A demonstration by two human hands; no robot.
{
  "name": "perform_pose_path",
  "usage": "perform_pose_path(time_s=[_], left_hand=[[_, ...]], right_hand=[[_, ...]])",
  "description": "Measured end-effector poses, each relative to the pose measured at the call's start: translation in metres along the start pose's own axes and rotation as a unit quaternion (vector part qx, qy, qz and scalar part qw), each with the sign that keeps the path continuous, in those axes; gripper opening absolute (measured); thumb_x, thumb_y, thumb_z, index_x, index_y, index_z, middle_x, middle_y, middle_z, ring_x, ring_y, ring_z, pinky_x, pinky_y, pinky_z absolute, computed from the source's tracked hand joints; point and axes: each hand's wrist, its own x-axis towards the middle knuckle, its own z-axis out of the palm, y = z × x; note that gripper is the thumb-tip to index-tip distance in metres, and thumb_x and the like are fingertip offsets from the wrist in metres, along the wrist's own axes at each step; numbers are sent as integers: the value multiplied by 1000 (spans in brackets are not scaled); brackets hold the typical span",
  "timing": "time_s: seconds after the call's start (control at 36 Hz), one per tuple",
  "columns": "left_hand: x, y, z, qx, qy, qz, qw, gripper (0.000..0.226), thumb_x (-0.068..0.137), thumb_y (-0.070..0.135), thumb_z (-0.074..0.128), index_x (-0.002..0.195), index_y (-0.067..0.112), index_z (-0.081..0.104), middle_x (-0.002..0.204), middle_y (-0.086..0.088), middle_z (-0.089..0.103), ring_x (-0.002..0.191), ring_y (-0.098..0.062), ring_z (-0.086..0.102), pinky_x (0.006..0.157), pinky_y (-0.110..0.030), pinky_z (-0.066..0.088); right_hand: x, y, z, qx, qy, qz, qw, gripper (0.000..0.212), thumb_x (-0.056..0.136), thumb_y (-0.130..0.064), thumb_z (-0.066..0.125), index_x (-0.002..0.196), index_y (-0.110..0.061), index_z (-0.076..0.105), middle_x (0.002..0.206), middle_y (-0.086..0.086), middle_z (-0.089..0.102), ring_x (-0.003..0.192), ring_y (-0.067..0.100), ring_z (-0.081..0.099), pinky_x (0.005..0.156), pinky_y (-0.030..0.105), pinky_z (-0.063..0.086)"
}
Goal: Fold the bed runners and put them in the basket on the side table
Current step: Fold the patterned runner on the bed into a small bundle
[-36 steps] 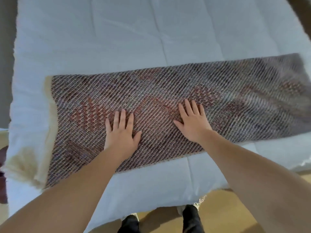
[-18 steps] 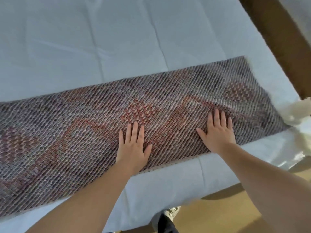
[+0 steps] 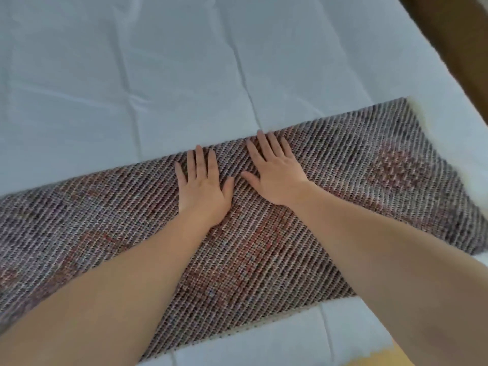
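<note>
1. Both hands moved to the far edge of the bed runner [image 3: 369, 196], closer together.
2. Left hand [image 3: 203, 186] and right hand [image 3: 276, 175] lie flat, holding nothing; bed runner spread across the bed [image 3: 132, 88].
3. We judge: sliding palms may bunch the cloth, skewing the fold.

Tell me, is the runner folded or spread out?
Spread: the runner lies flat across the bed, with the left hand and right hand flat on it. Whether it is doubled lengthwise, cannot tell.

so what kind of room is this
Most likely a bedroom, perhaps a hotel room. A bed with a white quilted cover fills the view, a woven bed runner lies across it, and the left hand and right hand press flat on the runner.
</note>
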Motion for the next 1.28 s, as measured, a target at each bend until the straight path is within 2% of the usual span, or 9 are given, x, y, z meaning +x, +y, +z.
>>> perform_pose_path(time_s=[0.14, 0.47, 0.67, 0.86, 0.94, 1.0, 1.08, 1.14, 1.28], left_hand=[[-6, 59, 9, -23, -19, 36, 999, 75, 92, 58, 2, 148, 11, -14, 157, -17, -15, 144, -32, -17, 115, -54, -10], [-28, 219, 22, -70, -50, 113, 990, 73, 94, 56, 6, 149, 13, -14, 158, -13, -17, 143, -30, -21, 113, -53, -17], [-48, 334, 29, -107, -56, 55, 991, 74, 94, 55, 8, 149, 9, -9, 158, -15, -14, 144, -31, -20, 114, -52, -14], [-59, 452, 32, -146, -77, -15, 986, 80, 93, 59, 13, 148, 7, -11, 156, -19, -16, 142, -35, -22, 110, -57, -19], [-59, 488, 31, -141, -105, -39, 984, 84, 91, 61, 14, 143, 9, -23, 153, -20, -26, 139, -37, -29, 106, -62, -22], [-59, 503, 31, -145, -111, -61, 981, 89, 88, 63, 19, 143, 10, -27, 152, -22, -27, 138, -38, -30, 105, -64, -22], [-54, 518, 26, -153, -123, -84, 977, 95, 86, 63, 29, 141, 15, -31, 150, -24, -30, 137, -41, -31, 104, -67, -18], [-50, 522, 21, -161, -138, -94, 973, 95, 86, 54, 38, 140, 20, -33, 149, -26, -29, 137, -43, -30, 103, -69, -16], [-51, 518, 3, -166, -182, -83, 966, 106, 84, 34, 53, 138, 28, -38, 148, -24, -35, 138, -43, -26, 108, -68, -7]], right_hand=[[-3, 67, 7, -30, -11, 42, 999, 78, 92, -64, 4, 153, -16, -6, 160, 12, -11, 147, 26, -11, 119, 42, -7], [-21, 224, 10, -58, 13, 45, 997, 79, 92, -64, 2, 153, -15, -3, 161, 13, -7, 148, 26, -8, 119, 43, -7], [-46, 314, 16, -50, 20, 20, 998, 79, 93, -64, 8, 153, -12, 0, 161, 14, -3, 148, 28, -6, 119, 45, -6], [-56, 372, 15, 5, -2, -10, 1000, 76, 97, -58, 15, 152, -12, -10, 159, 17, -12, 147, 30, -9, 119, 39, -5], [-55, 380, 7, 50, -10, -35, 998, 75, 99, -51, 27, 152, -11, -7, 160, 19, -4, 148, 31, -3, 120, 39, 1], [-51, 380, 0, 87, 1, -47, 995, 76, 98, -46, 39, 153, -11, 1, 158, 20, 12, 146, 34, 9, 120, 42, 9], [-45, 374, -13, 153, 38, -31, 987, 71, 93, -34, 54, 149, -12, 14, 138, 19, 45, 132, 36, 37, 107, 48, 35], [-42, 367, -23, 188, 54, -6, 981, 69, 91, -24, 57, 147, -13, 18, 124, 16, 54, 118, 34, 49, 91, 44, 44], [-24, 364, -39, 339, -27, 119, 933, 77, 84, -11, 60, 147, -18, 16, 130, 13, 48, 92, 24, 52, 53, 24, 38]])
